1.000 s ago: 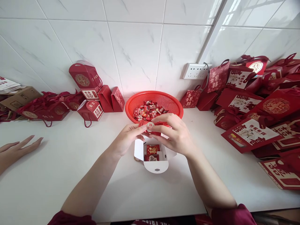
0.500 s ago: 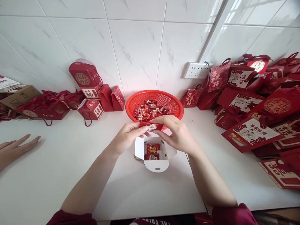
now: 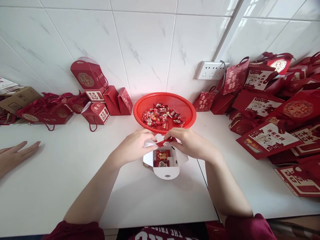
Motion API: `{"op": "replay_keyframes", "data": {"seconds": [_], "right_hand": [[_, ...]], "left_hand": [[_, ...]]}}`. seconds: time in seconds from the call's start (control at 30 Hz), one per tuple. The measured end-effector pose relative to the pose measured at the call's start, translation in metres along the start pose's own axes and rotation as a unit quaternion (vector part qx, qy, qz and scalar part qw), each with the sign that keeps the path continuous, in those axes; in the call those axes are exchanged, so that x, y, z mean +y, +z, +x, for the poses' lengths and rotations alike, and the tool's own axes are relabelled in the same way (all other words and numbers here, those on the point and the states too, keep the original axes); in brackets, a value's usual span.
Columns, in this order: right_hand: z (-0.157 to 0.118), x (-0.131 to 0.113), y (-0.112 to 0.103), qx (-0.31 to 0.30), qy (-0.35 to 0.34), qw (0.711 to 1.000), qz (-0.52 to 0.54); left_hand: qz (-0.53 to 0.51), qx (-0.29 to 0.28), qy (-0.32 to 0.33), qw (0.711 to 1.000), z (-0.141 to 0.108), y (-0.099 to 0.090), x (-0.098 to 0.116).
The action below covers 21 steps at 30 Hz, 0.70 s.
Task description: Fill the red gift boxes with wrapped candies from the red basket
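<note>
1. Packet (image 3: 164, 143): red, wrapped, flat-looking, with a pale printed patch; held at a slant above the far end of the open box (image 3: 160, 172), its right end partly covered by fingers.
2. Right hand (image 3: 191, 142): thumb and fingers pinching the packet near its right end.
3. Left hand (image 3: 135, 145): fingers curved inward beside the packet's left end; whether they grip it, cannot tell.
4. Open box: white inside, flaps spread, the near flap rounded with 1 oval hole; stands on the white table (image 3: 150, 206).
5. Box contents, visible: 2 red packets, the farther (image 3: 163, 154) with gold characters, the nearer (image 3: 161, 163) with a white patch and dark characters.
6. Step in hand, as judged: adding the held packet to the box. The next move appears to call for tipping it past the far flap, lowering it beside the others, then releasing.
7. Red basket (image 3: 137, 115): just behind the box; holds loose wrapped sweets (image 3: 161, 116).
8. Co-worker's hand (image 3: 21, 155): at far left, fingers extended, well apart.
</note>
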State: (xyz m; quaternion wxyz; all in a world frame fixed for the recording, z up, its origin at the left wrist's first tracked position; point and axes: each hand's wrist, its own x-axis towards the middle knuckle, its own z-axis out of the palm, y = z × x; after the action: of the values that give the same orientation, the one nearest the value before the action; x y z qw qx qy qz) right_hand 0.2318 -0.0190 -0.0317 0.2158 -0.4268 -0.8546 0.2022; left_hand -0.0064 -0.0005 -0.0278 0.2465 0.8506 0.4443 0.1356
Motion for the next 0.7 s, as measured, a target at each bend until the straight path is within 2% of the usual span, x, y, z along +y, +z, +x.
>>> {"op": "replay_keyframes", "data": {"seconds": [0.1, 0.2, 0.3, 0.4, 0.57, 0.7], "right_hand": [[0.004, 0.001, 0.004, -0.023, 0.040, 0.999, -0.025], [0.009, 0.002, 0.011, -0.038, 0.051, 0.996, -0.055], [0.011, 0.002, 0.015, -0.046, 0.051, 0.996, -0.055], [0.009, 0.003, 0.013, -0.031, 0.052, 0.998, -0.010], [0.004, 0.004, 0.001, 0.060, 0.034, 0.991, 0.111], [0.002, 0.003, -0.007, 0.100, 0.014, 0.976, 0.194]], "left_hand": [[0.043, -0.047, 0.004, 0.998, 0.002, 0.002, -0.005], [0.058, -0.097, 0.004, 0.994, 0.003, 0.004, -0.006], [0.053, -0.107, 0.002, 0.993, 0.003, 0.005, -0.004], [0.032, -0.070, 0.006, 0.997, 0.002, 0.004, -0.002], [-0.039, 0.022, -0.010, 0.999, 0.001, 0.000, 0.003], [-0.157, 0.043, -0.024, 0.986, 0.000, -0.005, 0.005]]}}
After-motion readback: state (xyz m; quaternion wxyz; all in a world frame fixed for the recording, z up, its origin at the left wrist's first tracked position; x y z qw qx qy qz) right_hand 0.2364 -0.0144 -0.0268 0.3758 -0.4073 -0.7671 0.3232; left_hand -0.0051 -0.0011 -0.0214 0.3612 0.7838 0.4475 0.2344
